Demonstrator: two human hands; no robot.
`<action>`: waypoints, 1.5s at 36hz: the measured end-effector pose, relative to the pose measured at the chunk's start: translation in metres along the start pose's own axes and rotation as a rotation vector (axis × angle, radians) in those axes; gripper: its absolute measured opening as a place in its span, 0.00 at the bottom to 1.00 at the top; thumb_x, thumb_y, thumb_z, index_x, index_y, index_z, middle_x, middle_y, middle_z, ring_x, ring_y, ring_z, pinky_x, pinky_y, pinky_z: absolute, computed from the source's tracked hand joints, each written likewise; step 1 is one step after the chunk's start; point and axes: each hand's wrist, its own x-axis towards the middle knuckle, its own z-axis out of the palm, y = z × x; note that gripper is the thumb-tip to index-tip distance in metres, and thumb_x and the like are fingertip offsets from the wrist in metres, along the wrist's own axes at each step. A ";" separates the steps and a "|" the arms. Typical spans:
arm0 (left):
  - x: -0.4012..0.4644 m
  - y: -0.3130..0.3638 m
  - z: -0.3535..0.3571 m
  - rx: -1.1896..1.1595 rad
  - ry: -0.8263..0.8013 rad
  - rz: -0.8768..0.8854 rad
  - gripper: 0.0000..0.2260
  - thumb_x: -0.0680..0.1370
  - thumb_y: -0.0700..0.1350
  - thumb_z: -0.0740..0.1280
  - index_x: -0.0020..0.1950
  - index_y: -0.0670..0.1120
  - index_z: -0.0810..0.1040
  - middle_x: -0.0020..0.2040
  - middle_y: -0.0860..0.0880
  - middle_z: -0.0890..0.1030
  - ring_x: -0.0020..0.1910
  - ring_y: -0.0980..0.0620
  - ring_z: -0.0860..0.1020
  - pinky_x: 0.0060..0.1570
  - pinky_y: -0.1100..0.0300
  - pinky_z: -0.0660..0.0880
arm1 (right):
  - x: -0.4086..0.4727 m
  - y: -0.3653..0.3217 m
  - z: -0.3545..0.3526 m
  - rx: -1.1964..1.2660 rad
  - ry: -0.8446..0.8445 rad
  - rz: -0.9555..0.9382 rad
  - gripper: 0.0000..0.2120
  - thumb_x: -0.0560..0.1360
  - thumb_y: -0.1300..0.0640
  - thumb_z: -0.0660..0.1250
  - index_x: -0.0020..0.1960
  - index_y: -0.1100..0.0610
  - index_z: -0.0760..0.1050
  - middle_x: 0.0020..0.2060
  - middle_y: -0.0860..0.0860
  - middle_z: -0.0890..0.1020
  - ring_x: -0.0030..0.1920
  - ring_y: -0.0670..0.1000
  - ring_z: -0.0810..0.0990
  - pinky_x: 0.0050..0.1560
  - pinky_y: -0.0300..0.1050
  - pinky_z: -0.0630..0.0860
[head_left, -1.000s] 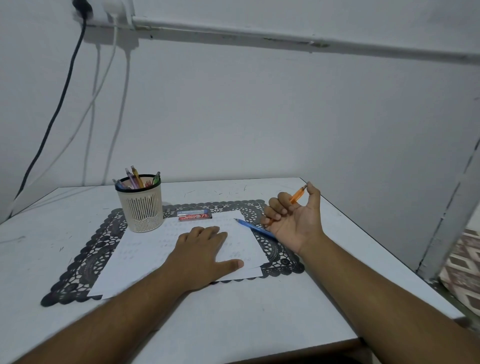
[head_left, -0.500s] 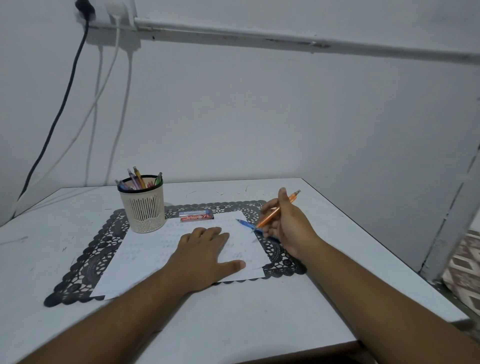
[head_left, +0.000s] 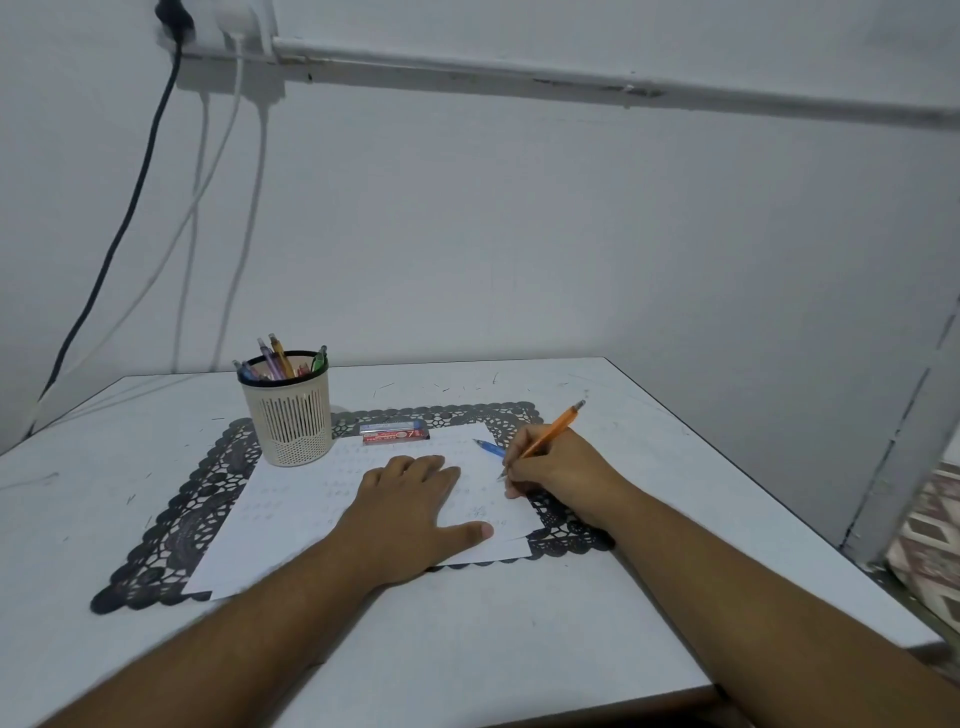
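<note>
Right grip (head_left: 561, 470) has turned from palm-up a second ago to palm-down and has dropped onto the sheet, so the orange pencil (head_left: 553, 430) now points tip-down in a writing hold. Left grip (head_left: 410, 512) hasn't moved.

White table (head_left: 519, 649) against the wall. The black lace mat (head_left: 171, 525) lies on the table, and the paper (head_left: 291, 519) lies on the mat with faint writing on it. The cream pen cup (head_left: 291, 415) stands at the paper's far left corner, full of pens.

Left grip is spread flat, palm down, pressing the middle of the paper with the thumb out to the right.

Right grip rests at the paper's right edge, fingers curled and pinching the orange pencil low on its shaft. The pencil slants up and away to the right, and its tip is at the paper just left of the fingers; contact can't be told.

A blue pen (head_left: 490, 447) lies on the paper just beyond the right grip, partly hidden by it. A small red box (head_left: 395, 432) lies on the mat at the paper's far edge, near the cup.
</note>
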 end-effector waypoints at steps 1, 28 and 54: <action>0.000 0.000 0.000 0.001 0.001 0.000 0.42 0.74 0.78 0.50 0.83 0.57 0.55 0.83 0.54 0.54 0.81 0.49 0.52 0.77 0.44 0.52 | 0.000 0.000 0.001 -0.017 0.010 -0.006 0.03 0.75 0.69 0.70 0.48 0.65 0.80 0.43 0.64 0.86 0.41 0.58 0.88 0.56 0.58 0.84; 0.000 0.002 -0.001 0.005 0.000 -0.005 0.41 0.76 0.77 0.51 0.83 0.56 0.55 0.83 0.54 0.54 0.81 0.49 0.52 0.77 0.45 0.52 | -0.001 -0.005 0.009 -0.123 0.049 -0.038 0.01 0.76 0.68 0.68 0.45 0.65 0.77 0.39 0.65 0.85 0.32 0.52 0.80 0.37 0.45 0.80; 0.001 0.001 0.000 0.005 -0.003 -0.007 0.41 0.75 0.77 0.51 0.83 0.56 0.56 0.83 0.54 0.54 0.81 0.49 0.52 0.77 0.45 0.52 | -0.005 -0.006 0.004 -0.098 0.089 -0.053 0.05 0.76 0.68 0.67 0.42 0.62 0.75 0.38 0.67 0.84 0.30 0.52 0.78 0.35 0.44 0.77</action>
